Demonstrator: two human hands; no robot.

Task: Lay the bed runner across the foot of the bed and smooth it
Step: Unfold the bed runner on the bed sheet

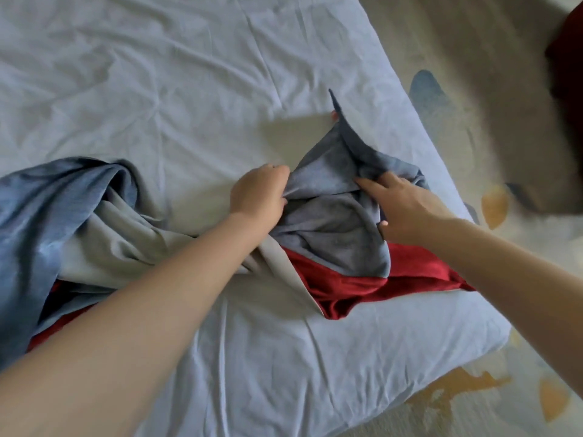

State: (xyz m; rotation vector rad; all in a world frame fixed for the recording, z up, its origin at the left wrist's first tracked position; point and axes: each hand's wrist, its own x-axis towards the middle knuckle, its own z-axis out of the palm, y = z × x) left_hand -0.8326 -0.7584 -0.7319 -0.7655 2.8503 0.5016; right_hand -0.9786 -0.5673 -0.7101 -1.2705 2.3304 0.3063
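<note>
Fingers (pixel 281 175) of the left hand (pixel 258 192) are curled round a fold of the runner (pixel 331 225). Those of the right hand (pixel 402 206) are stretched apart and laid on the cloth. The runner is bunched in a crumpled heap on the bed (pixel 157 89), towards one corner, with its blue, grey and red faces twisted together. Little is judged done: it is yet to be untangled, spread across the foot and smoothed. No containers are seen.

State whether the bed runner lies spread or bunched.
Bunched: the bed runner lies crumpled in folds on the sheet, left hand gripping it.
</note>
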